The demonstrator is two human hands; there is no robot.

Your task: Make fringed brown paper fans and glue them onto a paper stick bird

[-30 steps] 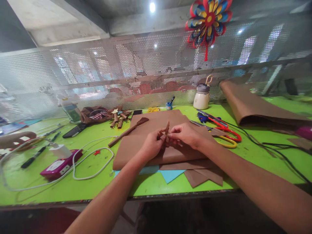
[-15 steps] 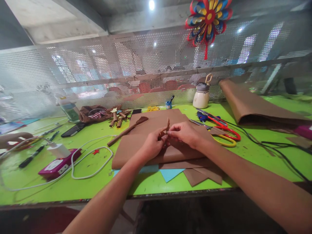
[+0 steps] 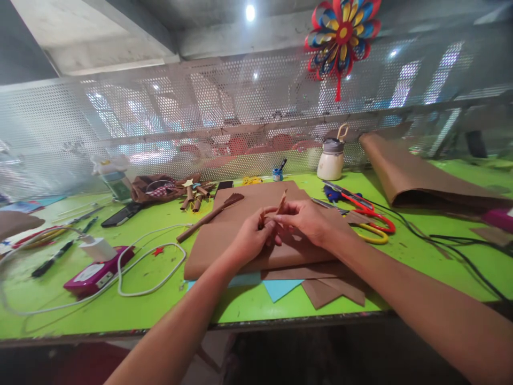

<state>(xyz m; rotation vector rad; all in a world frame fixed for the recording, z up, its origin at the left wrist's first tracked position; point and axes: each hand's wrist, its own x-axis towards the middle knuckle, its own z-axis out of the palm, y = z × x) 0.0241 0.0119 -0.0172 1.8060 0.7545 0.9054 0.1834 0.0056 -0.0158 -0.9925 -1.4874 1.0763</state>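
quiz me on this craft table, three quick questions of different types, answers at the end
1. True or false: the left hand and right hand meet at a small brown piece above the folded brown paper.

2. What is plugged into the purple power block?
a) a black pen
b) a white adapter
c) a red star

3. Fill the gap: next to the red-handled scissors lies a second pair with ____ handles.

Key: 1 true; 2 b; 3 yellow
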